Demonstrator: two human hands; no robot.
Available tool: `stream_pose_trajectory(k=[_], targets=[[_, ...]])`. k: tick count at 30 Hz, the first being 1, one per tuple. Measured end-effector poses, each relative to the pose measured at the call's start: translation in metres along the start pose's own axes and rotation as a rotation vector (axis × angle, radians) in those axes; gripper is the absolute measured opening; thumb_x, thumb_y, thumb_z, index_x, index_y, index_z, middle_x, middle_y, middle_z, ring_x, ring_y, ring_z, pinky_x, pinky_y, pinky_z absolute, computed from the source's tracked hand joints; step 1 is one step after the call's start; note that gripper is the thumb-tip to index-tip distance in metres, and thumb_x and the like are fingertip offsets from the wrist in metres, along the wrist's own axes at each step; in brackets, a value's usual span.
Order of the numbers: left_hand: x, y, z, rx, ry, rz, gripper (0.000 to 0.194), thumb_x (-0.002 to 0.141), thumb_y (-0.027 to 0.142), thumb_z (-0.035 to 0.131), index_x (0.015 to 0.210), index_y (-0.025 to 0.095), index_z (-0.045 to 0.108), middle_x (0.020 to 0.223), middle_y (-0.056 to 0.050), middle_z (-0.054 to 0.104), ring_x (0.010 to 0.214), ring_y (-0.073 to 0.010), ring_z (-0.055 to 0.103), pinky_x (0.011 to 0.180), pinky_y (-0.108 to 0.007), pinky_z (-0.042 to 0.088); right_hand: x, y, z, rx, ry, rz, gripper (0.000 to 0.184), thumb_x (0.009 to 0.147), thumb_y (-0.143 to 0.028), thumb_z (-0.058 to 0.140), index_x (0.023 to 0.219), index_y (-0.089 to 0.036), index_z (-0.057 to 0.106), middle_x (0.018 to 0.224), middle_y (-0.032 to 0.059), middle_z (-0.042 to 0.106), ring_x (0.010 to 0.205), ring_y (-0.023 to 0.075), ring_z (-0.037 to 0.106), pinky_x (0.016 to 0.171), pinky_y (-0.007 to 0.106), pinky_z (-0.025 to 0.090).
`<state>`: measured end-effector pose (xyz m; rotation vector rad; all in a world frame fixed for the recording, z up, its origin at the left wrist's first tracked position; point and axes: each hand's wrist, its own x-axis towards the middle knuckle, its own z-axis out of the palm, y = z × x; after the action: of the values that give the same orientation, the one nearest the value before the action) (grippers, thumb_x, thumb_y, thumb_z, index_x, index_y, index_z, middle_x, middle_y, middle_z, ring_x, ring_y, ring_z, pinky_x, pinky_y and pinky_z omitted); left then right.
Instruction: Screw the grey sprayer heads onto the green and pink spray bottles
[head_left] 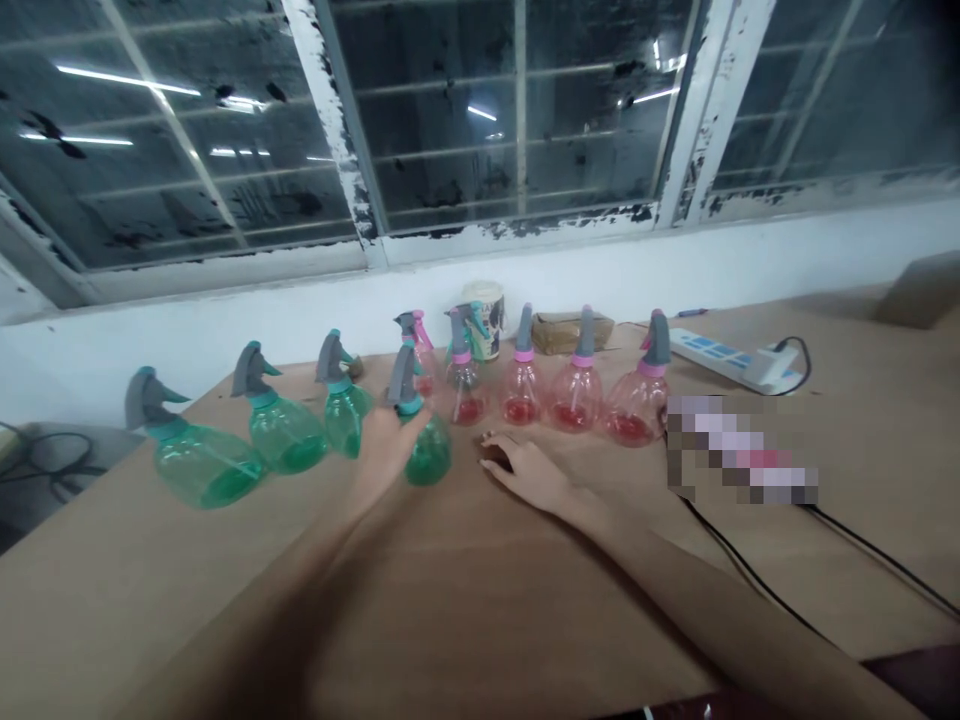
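Observation:
My left hand is wrapped around the left side of a green spray bottle with a grey and teal trigger head; the bottle stands on the table and its lower left part is hidden by the hand. Resting on the table to its right, my right hand is empty, its fingers loosely bent and the thumb apart. Just beyond it stand several pink spray bottles in a row, the nearest ones being a pink bottle and another pink bottle. Left of my left hand are three more green spray bottles.
Behind the row stand a pink spray bottle, a teal-headed bottle and a paper cup. A brown packet lies by the wall. On the right are a power strip, a blurred-out object with black cables, and a cardboard box.

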<state>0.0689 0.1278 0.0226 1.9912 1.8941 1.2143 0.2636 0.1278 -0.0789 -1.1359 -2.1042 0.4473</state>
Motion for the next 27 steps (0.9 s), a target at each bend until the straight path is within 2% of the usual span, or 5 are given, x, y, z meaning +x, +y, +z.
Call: stream_pose_trajectory(k=[6,12,16,22,27], targets=[[-0.052,0.026,-0.018,-0.18,-0.168,-0.048,0.045,0.067,0.044,0.063,0.105,0.023,0.05,0.099,-0.004,0.064,0.092,-0.0243,0.061,0.079,-0.036,0.047,0.001,0.001,-0.002,0.006,0.007,-0.025,0.026,0.085,-0.024,0.049,0.109,-0.016,0.053,0.109,0.0106,0.061,0.101,0.0196,0.058,0.089,0.034,0.043],[-0.059,0.049,-0.013,-0.33,-0.151,-0.008,0.068,0.069,0.04,0.064,0.129,0.029,0.034,0.117,-0.004,0.056,0.102,-0.0238,0.057,0.09,-0.039,0.043,0.002,0.003,-0.001,0.032,-0.013,-0.005,0.027,0.083,-0.024,0.051,0.109,-0.016,0.052,0.105,0.0103,0.061,0.098,0.019,0.058,0.086,0.033,0.044],[-0.056,0.045,-0.005,-0.497,-0.187,0.012,0.058,0.073,0.032,0.06,0.127,0.026,0.039,0.112,-0.004,0.06,0.1,-0.0226,0.059,0.089,-0.038,0.045,0.002,0.003,0.0,0.028,-0.002,-0.007,0.025,0.084,-0.023,0.051,0.107,-0.017,0.053,0.105,0.0092,0.061,0.096,0.0184,0.058,0.085,0.033,0.043],[-0.052,0.045,0.006,-0.499,-0.263,0.05,0.015,0.075,0.026,0.054,0.087,0.021,0.063,0.092,-0.004,0.068,0.094,-0.0227,0.061,0.084,-0.034,0.047,0.001,0.002,-0.002,0.016,-0.013,0.006,0.029,0.082,-0.022,0.052,0.11,-0.016,0.052,0.108,0.0106,0.061,0.1,0.0202,0.057,0.086,0.034,0.043],[-0.049,0.052,0.005,-0.506,-0.366,0.105,0.019,0.075,0.021,0.05,0.09,0.021,0.063,0.081,-0.001,0.067,0.076,-0.0176,0.062,0.071,-0.029,0.047,0.0,-0.001,-0.004,0.043,-0.026,0.01,0.029,0.081,-0.019,0.051,0.11,-0.016,0.051,0.107,0.0109,0.061,0.101,0.021,0.058,0.085,0.034,0.044]])
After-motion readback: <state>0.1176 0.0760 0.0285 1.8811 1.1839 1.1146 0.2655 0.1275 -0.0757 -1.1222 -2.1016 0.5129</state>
